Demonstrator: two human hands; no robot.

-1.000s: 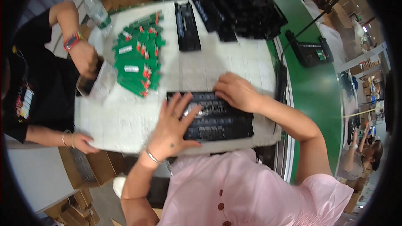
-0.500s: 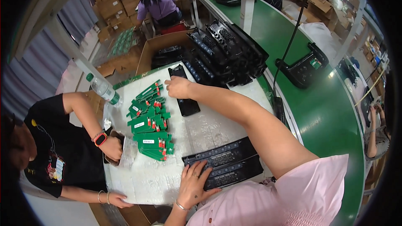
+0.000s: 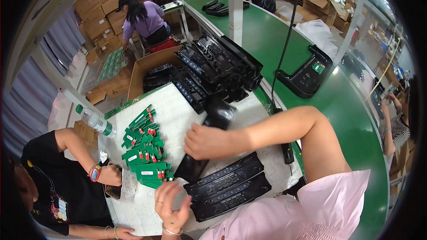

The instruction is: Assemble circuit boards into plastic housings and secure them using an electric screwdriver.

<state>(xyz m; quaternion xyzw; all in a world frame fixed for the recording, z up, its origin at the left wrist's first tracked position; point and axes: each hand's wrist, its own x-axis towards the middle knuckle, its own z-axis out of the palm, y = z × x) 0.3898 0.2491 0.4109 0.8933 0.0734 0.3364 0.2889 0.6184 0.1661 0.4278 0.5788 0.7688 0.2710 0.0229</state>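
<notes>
White-topped bench is sitting right up front, so I'm starting with the containers on it. By a co-worker's hand, a clear plastic bag is slumping around something dark, and I'm not making out its contents. Farther back, an open cardboard box is holding a heap of black parts that's piling well over its rim.

On the near side, a pair of black panels is lying side by side. My left grip is showing just by their left end, fingers curling; can't tell if it's holding anything. My right grip is clutching a dark panel around the middle, just beyond that pair. Green boards with red bits are fanning out left of it, with a green-capped bottle standing past them. Off right, a long green surface is carrying a black shell. Way back, somebody in purple is working near stacked cartons.

Versus half a second ago: the dark panel is no longer lying beside the boards, it's coming nearer and blurring. My left grip is no longer pressing on the pair.
</notes>
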